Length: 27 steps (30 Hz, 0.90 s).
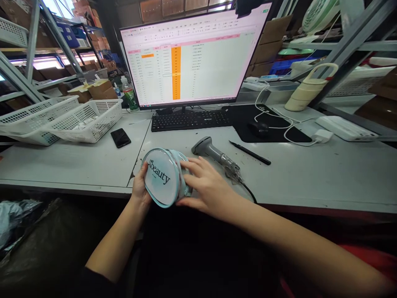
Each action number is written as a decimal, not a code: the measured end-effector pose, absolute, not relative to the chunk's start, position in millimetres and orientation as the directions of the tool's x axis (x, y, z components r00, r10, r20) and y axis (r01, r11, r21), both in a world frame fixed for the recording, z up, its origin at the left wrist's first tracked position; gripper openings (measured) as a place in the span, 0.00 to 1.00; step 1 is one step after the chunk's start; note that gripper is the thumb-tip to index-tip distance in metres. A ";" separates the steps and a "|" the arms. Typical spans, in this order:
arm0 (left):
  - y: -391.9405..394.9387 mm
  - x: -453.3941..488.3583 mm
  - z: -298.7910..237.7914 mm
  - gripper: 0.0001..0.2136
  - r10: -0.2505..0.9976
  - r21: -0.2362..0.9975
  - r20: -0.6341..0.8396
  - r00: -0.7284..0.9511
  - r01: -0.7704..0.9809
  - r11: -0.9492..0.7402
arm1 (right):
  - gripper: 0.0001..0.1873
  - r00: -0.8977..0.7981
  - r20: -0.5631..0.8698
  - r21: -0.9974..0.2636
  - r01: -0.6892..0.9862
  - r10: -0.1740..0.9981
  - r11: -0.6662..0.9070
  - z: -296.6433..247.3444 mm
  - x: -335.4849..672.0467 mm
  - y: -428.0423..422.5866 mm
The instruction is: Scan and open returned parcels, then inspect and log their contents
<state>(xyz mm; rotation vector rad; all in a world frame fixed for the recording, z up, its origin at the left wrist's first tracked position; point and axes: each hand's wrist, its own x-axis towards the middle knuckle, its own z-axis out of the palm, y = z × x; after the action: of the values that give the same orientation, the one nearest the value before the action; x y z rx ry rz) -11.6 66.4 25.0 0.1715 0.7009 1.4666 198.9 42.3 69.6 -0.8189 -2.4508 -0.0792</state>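
A round, pale blue cosmetic pouch [161,177] with dark lettering that ends in "beauty" is held at the desk's front edge, its flat printed face tilted up toward me. My left hand [141,185] grips its left rim, thumb on the face. On the other side, my right hand [206,186] has its fingers wrapped over the pouch's side; the fingertips are partly hidden there. Just beyond my right hand lies a grey barcode scanner [214,153] with plastic wrap round its handle and a black cable. To its right is a black pen [249,152].
Behind stand a monitor [198,62] showing a spreadsheet and a keyboard [190,120]. A mouse [259,128] rests on a black mat among white cables. Leftward are a phone [120,138], white baskets [89,120] and a green-labelled bottle [129,95]. A cream tumbler [305,93] stands right.
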 end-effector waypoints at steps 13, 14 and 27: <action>69.2 0.0 24.1 0.10 0.930 0.491 -0.331 -0.157 -0.871 0.028 | 0.11 -0.533 0.768 0.011 0.566 0.355 0.824 64.8 214.5 38.6; 69.1 -0.4 23.4 0.10 0.932 0.493 -0.327 -0.159 -0.870 0.024 | 0.11 -0.537 0.770 0.030 0.569 0.344 0.822 64.8 213.7 38.9; 69.6 -3.1 21.8 0.10 0.935 0.520 -0.307 -0.176 -0.854 0.010 | 0.10 -0.522 0.751 -0.093 0.523 0.405 0.847 67.2 215.5 42.0</action>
<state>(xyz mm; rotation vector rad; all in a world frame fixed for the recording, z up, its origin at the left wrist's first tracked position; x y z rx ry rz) -3.1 69.6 21.8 0.1488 0.7115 1.5986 215.5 42.0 67.2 -0.6715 -2.1889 -0.1813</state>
